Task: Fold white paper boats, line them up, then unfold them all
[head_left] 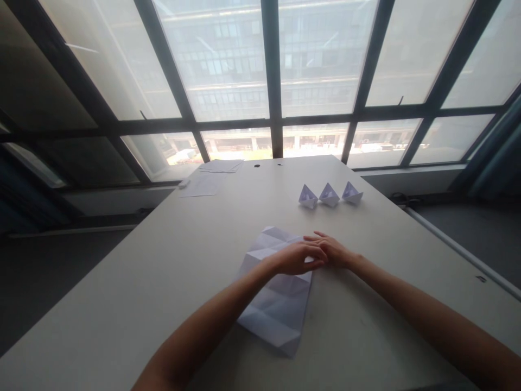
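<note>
A creased sheet of white paper [280, 309] lies lengthwise in front of me, its surface crossed by zigzag and diagonal folds, its near corner slightly raised. My left hand [297, 258] reaches across the sheet to its right edge, fingers curved and thumb closing toward them in a pinch at the paper. Against its fingertips is my right hand [334, 251], with fingers stretched out and lying low along the same edge. Where the two hands meet, the fingers overlap and hide that part of the paper.
Three small folded paper shapes with pointed tops [329, 195] stand in a row beyond my hands. Flat paper sheets [201, 184] lie at the far left of the white table [163, 271], with a small white object [184, 184] beside them. Tall windows [232, 65] rise behind.
</note>
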`<state>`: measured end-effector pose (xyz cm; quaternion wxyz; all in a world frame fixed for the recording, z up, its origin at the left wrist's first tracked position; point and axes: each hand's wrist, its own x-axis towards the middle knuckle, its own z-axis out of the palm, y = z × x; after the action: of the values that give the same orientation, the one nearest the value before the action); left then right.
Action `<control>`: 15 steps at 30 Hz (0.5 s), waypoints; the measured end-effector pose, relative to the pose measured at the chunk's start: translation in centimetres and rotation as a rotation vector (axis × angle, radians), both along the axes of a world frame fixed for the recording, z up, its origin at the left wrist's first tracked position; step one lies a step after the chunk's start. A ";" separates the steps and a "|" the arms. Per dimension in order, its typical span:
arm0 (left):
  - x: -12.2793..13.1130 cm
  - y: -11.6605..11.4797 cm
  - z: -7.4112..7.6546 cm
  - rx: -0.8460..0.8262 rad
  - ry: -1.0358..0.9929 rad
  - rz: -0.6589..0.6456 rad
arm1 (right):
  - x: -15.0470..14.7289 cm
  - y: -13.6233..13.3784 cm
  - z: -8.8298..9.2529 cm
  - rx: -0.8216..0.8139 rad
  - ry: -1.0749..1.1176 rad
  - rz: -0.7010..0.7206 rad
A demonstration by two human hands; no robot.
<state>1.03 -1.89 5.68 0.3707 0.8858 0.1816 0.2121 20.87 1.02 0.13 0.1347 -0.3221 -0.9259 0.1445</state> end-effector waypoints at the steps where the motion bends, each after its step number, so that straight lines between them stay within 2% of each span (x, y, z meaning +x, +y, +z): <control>1: -1.2 0.5 -0.5 0.083 0.035 0.011 | 1.2 0.2 0.1 -0.016 0.016 -0.001; 3: -3.5 1.0 -1.3 0.177 0.118 0.068 | 3.3 0.6 0.2 -0.051 0.053 -0.032; 5: -5.3 1.0 -2.1 0.202 0.228 0.099 | 5.0 1.1 0.2 -0.069 0.082 -0.075; 8: -6.4 0.6 -2.9 0.194 0.359 0.147 | 6.0 1.9 -0.1 -0.055 0.090 -0.122; 11: -6.4 0.4 -3.7 0.208 0.388 0.201 | 5.4 2.0 -0.7 0.025 0.085 -0.194; 15: -5.6 0.6 -5.3 0.221 0.391 0.332 | 3.1 0.4 -1.5 0.157 0.094 -0.385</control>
<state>-4.56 -1.33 0.42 0.1898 0.9031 0.3682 0.1135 23.97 1.45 -1.35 0.2274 -0.4744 -0.8484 0.0584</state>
